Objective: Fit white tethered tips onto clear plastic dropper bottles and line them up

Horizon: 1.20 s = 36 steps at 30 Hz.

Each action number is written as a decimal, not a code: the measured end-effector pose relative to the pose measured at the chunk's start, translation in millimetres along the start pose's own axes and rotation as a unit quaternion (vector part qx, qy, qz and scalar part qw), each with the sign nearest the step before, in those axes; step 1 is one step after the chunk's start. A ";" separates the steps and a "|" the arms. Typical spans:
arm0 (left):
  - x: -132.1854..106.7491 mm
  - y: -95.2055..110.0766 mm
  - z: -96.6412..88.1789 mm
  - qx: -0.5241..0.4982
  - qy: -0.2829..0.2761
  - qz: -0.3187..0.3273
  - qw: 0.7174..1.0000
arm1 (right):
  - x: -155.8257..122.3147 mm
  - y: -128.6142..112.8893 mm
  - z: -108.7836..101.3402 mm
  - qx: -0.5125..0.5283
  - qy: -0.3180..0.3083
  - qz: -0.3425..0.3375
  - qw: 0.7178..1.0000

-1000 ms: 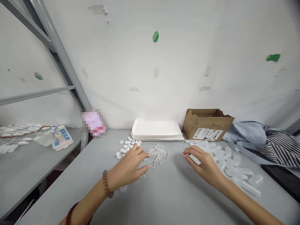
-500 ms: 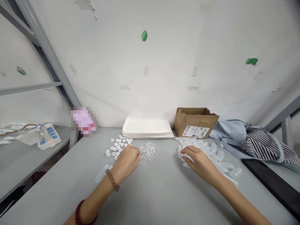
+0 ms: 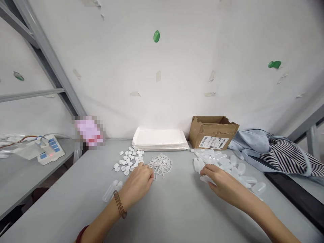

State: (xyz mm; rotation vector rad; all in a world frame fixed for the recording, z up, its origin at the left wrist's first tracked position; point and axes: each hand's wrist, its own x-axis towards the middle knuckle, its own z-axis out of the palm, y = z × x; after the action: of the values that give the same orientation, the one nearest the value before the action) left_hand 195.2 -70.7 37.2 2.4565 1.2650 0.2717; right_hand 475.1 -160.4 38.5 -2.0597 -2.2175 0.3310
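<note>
My left hand (image 3: 138, 185) is closed, its fingers bunched at the near left side of a tangled pile of white cords (image 3: 162, 164). Whatever is between the fingertips is hidden. Small white cap-like pieces (image 3: 130, 158) lie scattered just beyond this hand, and clear plastic tubes (image 3: 110, 191) rest beside its wrist. Over on the right, my right hand (image 3: 219, 182) reaches into a heap of translucent plastic tube pieces (image 3: 241, 168). Its fingers are curved, with the thumb apart from them, close to the nearest pieces. I see no piece lifted in it.
Against the wall lie a stack of white envelopes (image 3: 159, 138) and an open cardboard box (image 3: 215, 133). Right of them are striped and blue cloth (image 3: 286, 153) and a long black object (image 3: 291, 192). A white device with blue keys (image 3: 52, 150) stands on the left table.
My right hand has moved slightly down and right at the translucent heap. My left hand has dropped a little, its fingers still together. The camera view has shifted slightly.
</note>
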 end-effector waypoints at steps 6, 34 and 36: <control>-5.3 5.9 -25.1 -0.120 0.010 -0.045 0.992 | 1.9 -2.5 -1.3 -0.021 -0.005 0.022 1.000; -14.7 48.2 18.0 -0.497 0.076 -0.043 0.863 | -5.9 -62.6 44.0 0.277 0.242 -0.223 0.903; -14.5 48.2 21.9 -0.523 0.076 -0.059 0.847 | -7.1 -66.9 47.0 0.278 0.254 -0.236 0.896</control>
State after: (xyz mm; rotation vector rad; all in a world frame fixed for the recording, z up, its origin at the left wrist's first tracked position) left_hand 229.9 -113.2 36.4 1.4207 0.9222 0.8675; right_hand 400.3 -176.0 8.3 -1.1116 -1.9076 0.2884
